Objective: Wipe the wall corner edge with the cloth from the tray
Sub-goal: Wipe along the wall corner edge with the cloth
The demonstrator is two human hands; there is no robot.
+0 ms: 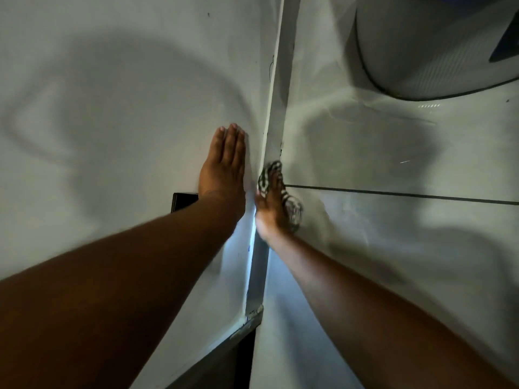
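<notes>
Black-and-white patterned cloth [276, 189] sits pressed under the right hand [271, 209], its grip closed over it, against the corner edge [273, 108], which runs far-to-near. Left hand [223, 164] lies flat, empty, just left.

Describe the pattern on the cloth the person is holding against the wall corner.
Black and white stripes, zebra-like, on the cloth; the head view shows it.
</notes>
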